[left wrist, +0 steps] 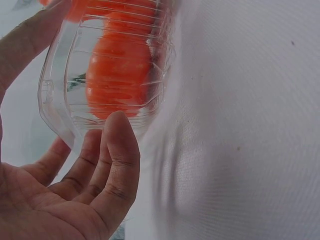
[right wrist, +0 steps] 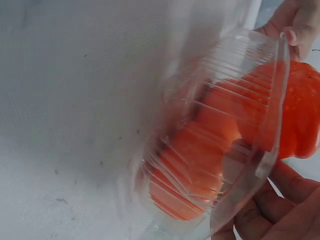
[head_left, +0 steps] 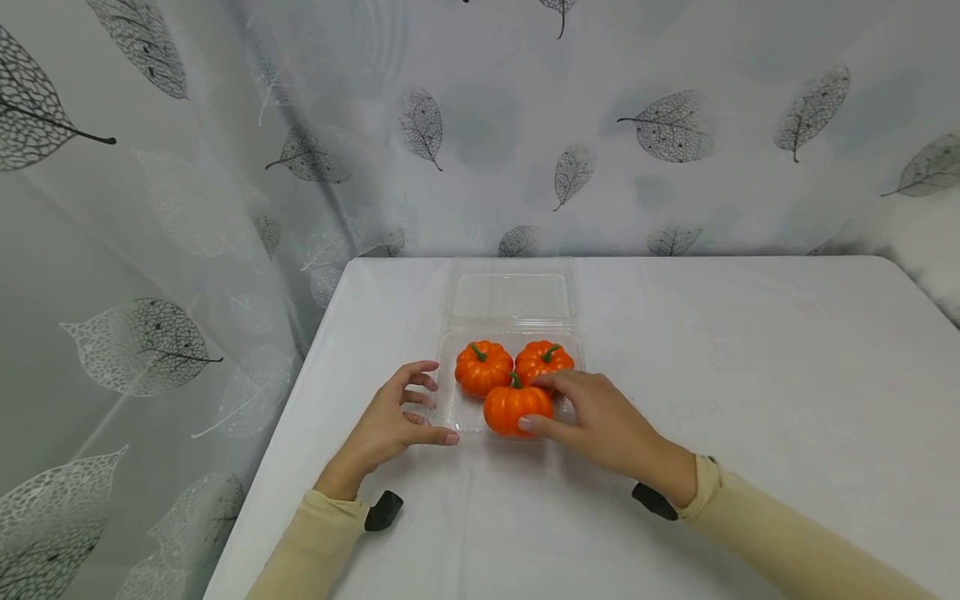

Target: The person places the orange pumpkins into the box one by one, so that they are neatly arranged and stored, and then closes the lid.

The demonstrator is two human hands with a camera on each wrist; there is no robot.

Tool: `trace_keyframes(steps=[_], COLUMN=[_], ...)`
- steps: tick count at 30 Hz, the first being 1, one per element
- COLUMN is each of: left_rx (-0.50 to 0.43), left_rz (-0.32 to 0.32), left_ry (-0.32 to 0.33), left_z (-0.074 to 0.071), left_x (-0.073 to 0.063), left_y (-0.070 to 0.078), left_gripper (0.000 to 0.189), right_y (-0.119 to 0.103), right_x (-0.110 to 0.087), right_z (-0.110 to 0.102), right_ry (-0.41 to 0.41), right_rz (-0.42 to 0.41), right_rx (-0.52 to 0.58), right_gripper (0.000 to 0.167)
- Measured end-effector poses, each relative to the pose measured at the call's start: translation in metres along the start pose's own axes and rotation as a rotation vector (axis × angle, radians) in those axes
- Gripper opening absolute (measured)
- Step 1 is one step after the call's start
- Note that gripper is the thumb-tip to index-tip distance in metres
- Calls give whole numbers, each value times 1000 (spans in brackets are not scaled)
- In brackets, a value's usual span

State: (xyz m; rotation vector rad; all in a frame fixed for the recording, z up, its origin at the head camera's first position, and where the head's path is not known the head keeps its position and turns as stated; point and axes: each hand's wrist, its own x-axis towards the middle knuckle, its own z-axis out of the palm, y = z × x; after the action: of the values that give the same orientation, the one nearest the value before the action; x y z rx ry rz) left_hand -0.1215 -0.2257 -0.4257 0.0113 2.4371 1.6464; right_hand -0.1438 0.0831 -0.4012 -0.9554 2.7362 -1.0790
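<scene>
A clear plastic clamshell box (head_left: 448,415) sits on the table with its lid (head_left: 513,296) folded back behind it. Two orange toy pumpkins with green stems, one at the left (head_left: 472,379) and one at the right (head_left: 534,360), lie inside. My right hand (head_left: 607,421) pinches a third pumpkin (head_left: 508,410) between thumb and fingers at the box's front. In the right wrist view this pumpkin (right wrist: 301,110) stands partly above the rim. Beside the box's left edge my left hand (head_left: 393,421) holds nothing, its fingers spread and loosely bent; whether they touch the wall I cannot tell.
A white cloth covers the table (head_left: 750,375). Behind it and to the left hangs a pale curtain (head_left: 480,150) with a leaf print. Dark wrist devices, one left (head_left: 384,511) and one right (head_left: 654,502), sit beneath the sleeves.
</scene>
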Motion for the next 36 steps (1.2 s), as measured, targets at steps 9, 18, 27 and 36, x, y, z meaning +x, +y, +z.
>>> trace_keyframes(steps=[9,18,27,36], left_rx=[-19,-23,-13,-9], left_rz=[-3,-1,8,6], left_ry=[-3,-2,3,-1], left_z=[-2,-2,-1,-1], left_x=[-1,-2,-3,-2], left_y=[-2,0,1,1], left_gripper=[98,98,98,99], right_y=[-1,-4,0,5], right_x=[4,8,7,0], right_z=[10,14,16,4], right_ry=[81,108,105,152], right_rz=[-33,0,-5,0], right_rx=[-233,-401,-408,-242], right_gripper=[63,63,64,45])
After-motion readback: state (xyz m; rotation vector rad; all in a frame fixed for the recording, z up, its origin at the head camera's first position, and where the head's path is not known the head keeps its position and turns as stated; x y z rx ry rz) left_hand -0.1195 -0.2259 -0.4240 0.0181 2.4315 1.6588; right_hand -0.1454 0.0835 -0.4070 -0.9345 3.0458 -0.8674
